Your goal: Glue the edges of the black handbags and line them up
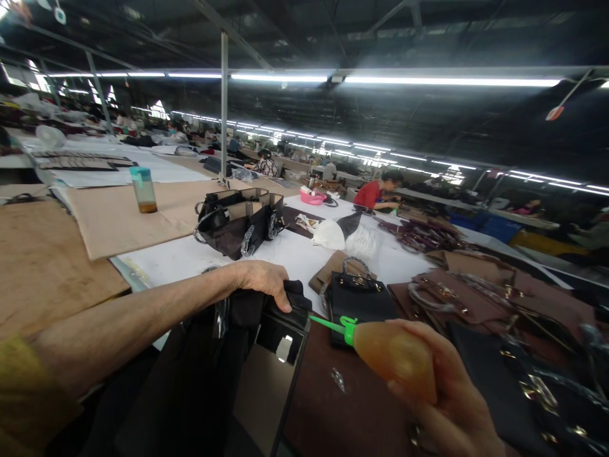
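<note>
My left hand is closed over the top edge of a black handbag that stands open in front of me. My right hand grips an amber squeeze bottle with a green nozzle. The nozzle tip points left and touches the bag's edge just below my left fingers. A small black handbag with gold fittings stands right behind the nozzle.
Brown handbags lie piled to the right, and dark ones fill the near right corner. An open dark bag and a teal-capped bottle stand on the long table. A person in red sits further back.
</note>
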